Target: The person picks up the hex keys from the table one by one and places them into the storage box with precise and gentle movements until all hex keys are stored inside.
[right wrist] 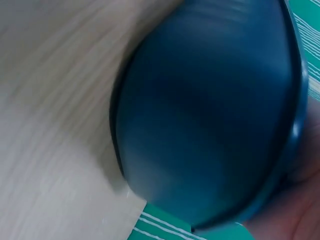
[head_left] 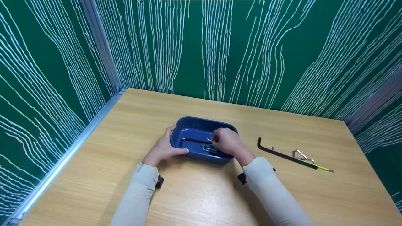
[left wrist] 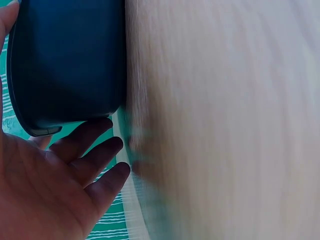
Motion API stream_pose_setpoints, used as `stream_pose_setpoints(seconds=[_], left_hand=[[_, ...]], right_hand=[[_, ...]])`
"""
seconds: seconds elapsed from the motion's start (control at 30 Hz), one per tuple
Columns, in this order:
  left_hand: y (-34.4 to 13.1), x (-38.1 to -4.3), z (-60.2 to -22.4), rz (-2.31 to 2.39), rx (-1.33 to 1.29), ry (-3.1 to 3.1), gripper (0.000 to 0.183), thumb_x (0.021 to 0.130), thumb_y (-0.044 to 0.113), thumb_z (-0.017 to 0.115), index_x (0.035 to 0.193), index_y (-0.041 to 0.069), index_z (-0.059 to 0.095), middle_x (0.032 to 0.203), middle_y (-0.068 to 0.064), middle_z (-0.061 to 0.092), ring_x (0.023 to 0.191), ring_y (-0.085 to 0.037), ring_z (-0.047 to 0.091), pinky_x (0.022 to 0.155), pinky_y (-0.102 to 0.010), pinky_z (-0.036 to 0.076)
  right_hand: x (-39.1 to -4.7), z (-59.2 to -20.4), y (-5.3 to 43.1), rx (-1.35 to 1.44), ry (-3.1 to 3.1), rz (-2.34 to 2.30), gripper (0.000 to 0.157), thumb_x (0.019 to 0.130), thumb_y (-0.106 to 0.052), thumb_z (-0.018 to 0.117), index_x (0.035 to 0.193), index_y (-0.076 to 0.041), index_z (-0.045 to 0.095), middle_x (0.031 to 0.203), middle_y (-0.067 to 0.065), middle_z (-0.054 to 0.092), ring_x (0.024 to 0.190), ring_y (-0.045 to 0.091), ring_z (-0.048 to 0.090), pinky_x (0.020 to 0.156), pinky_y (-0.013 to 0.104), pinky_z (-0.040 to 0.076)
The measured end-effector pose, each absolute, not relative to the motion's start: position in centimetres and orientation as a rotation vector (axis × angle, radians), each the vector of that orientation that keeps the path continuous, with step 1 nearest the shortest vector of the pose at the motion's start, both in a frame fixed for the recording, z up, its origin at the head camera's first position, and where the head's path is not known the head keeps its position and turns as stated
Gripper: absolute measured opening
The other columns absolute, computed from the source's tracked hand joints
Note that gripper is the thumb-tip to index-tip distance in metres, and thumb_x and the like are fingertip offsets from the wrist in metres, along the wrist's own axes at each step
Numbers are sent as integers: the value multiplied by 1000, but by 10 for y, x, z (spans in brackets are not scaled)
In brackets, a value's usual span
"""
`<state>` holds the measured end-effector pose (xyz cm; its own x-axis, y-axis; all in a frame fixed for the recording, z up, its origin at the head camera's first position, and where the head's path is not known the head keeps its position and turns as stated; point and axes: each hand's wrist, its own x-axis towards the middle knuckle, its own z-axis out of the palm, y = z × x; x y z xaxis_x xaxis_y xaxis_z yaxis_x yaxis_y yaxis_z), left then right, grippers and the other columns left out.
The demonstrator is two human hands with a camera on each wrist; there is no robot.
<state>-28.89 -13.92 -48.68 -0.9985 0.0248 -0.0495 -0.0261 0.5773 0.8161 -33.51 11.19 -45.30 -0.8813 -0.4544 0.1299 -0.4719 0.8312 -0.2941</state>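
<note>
My left hand (head_left: 164, 147) holds a dark blue plastic tub (head_left: 204, 159) at its left end, thumb over the near rim and fingers outside the wall. In the left wrist view, the fingers (left wrist: 102, 155) bend loosely beside the tub's end. My right hand (head_left: 227, 141) reaches over the right side into the tub with curled fingers. They seem to pinch a hex key (head_left: 209, 138); only a small bit shows. On the tub floor lie a long black hex key (head_left: 191, 140), its right end near that hand, and several smaller metal keys (head_left: 209, 148), partly hidden.
Right of the tub, a large black hex key (head_left: 285, 155) lies on the wooden table (head_left: 194, 194). Beside or under it are silver bent keys (head_left: 303, 154) and a yellow-green rod with a metal tip (head_left: 325, 168). Green walls with white lines (head_left: 216, 53) enclose the table.
</note>
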Motion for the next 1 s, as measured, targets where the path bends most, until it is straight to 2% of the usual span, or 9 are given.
stream_pose_setpoints(seconds=[0.23, 0.37, 0.53, 0.73, 1.0], left_hand=[[-137, -290, -485, 1399, 17, 2731, 111, 43, 68, 71, 134, 38, 15, 135, 1, 35, 117, -20, 39, 98, -48, 32], [-136, -290, -485, 1400, 22, 2734, 109, 45, 64, 73, 134, 37, 16, 134, 2, 36, 116, -19, 39, 97, -47, 33], [-136, -290, -485, 1408, 5, 2741, 103, 50, 55, 76, 133, 37, 17, 133, 2, 36, 116, -19, 39, 97, -47, 33], [-136, -290, -486, 1396, 2, 2749, 103, 51, 55, 76, 133, 39, 16, 134, 2, 36, 116, -20, 39, 98, -48, 32], [-140, -289, -488, 1393, -6, 2755, 102, 51, 55, 76, 133, 39, 16, 136, 2, 34, 119, -20, 37, 98, -48, 32]], right_hand=[[-332, -456, 94, 742, -3068, 556, 6, 78, -21, 63, 83, -21, 66, 75, -7, 59, 65, 12, 53, 62, 25, 45], [-332, -460, 89, 774, -3103, 563, 6, 79, -21, 63, 84, -21, 67, 74, -6, 60, 64, 13, 54, 62, 26, 45], [-333, -469, 84, 820, -3131, 544, 10, 79, -22, 64, 88, -20, 68, 81, -5, 63, 69, 13, 55, 70, 29, 49], [-336, -478, 83, 802, -3149, 504, 12, 78, -22, 65, 90, -20, 69, 88, -3, 66, 73, 12, 56, 76, 33, 50], [-339, -481, 77, 932, -3093, 414, 12, 78, -21, 65, 88, -20, 69, 89, -2, 67, 73, 11, 57, 75, 32, 50]])
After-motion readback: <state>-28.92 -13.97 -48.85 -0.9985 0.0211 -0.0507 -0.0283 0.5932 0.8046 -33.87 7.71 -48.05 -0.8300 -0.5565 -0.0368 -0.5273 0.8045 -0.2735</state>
